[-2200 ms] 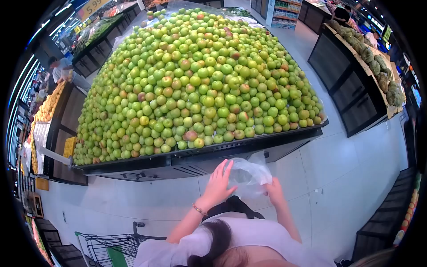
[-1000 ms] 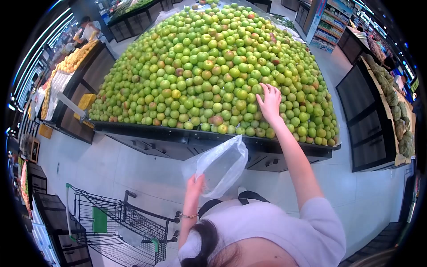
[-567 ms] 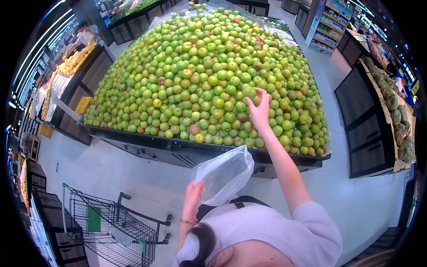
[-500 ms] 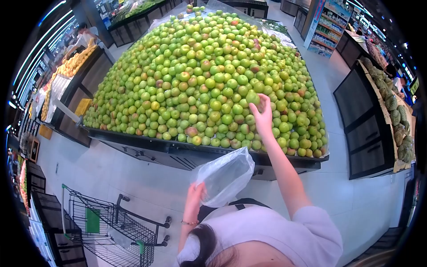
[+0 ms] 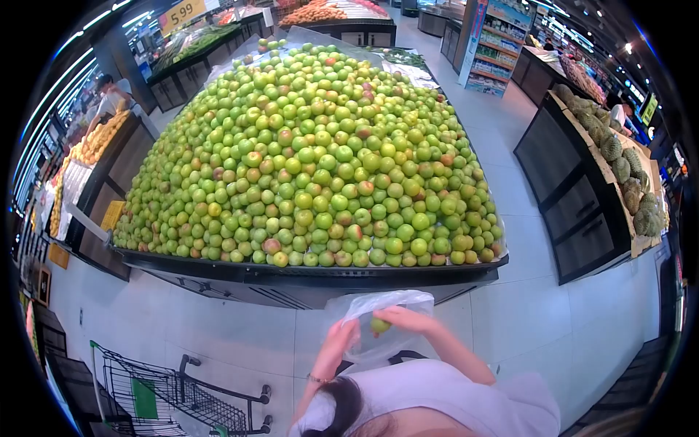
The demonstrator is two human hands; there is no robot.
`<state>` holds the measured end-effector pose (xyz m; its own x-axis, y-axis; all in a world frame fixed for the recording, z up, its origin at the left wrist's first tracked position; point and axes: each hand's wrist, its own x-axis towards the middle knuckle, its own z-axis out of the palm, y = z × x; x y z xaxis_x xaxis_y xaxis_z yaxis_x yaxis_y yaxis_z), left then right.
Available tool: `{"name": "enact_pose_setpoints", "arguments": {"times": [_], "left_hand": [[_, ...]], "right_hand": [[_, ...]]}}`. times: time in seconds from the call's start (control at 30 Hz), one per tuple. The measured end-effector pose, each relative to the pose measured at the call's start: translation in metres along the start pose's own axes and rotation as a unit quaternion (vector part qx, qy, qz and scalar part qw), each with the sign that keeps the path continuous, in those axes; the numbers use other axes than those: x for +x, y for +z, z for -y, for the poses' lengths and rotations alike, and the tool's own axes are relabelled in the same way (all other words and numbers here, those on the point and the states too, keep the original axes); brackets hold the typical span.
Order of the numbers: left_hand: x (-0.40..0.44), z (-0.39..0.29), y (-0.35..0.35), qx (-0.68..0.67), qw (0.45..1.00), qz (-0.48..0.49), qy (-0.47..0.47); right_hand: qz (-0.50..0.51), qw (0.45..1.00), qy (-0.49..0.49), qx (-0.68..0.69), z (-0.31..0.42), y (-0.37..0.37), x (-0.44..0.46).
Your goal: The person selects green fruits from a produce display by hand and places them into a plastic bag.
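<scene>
Near the big green plum pile (image 5: 313,160), the right hand (image 5: 397,318) holds one plum (image 5: 379,325) at the clear plastic bag (image 5: 386,298); the left hand (image 5: 342,341) pinches the bag.

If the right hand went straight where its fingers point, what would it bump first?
The right hand, holding a green fruit, would probably meet the bag first, then the left hand; depth is unclear.
</scene>
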<state>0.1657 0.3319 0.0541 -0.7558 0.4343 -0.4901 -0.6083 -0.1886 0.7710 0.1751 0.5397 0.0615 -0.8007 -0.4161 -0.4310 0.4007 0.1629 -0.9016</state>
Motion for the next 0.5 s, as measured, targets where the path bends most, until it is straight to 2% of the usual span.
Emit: {"name": "enact_pose_setpoints", "arguments": {"times": [0.07, 0.2, 0.33, 0.43, 0.5], "left_hand": [[-0.004, -0.016, 0.018, -0.007, 1.0, -0.02, -0.009], [0.009, -0.006, 0.01, -0.018, 0.999, 0.027, -0.017], [0.0, -0.006, -0.01, 0.018, 0.998, 0.067, -0.009], [-0.014, -0.013, -0.024, 0.022, 0.998, 0.057, -0.011], [-0.021, -0.016, -0.035, 0.004, 0.999, 0.039, 0.001]], "right_hand": [[-0.082, 0.975, 0.066, -0.197, -0.005, 0.013, -0.003], [-0.059, 0.94, 0.211, -0.262, -0.031, 0.021, 0.003], [-0.085, 0.919, 0.178, -0.342, -0.067, 0.036, 0.008], [-0.039, 0.913, 0.216, -0.344, -0.067, 0.045, 0.014], [-0.01, 0.906, 0.208, -0.367, -0.068, 0.053, 0.027]]}}
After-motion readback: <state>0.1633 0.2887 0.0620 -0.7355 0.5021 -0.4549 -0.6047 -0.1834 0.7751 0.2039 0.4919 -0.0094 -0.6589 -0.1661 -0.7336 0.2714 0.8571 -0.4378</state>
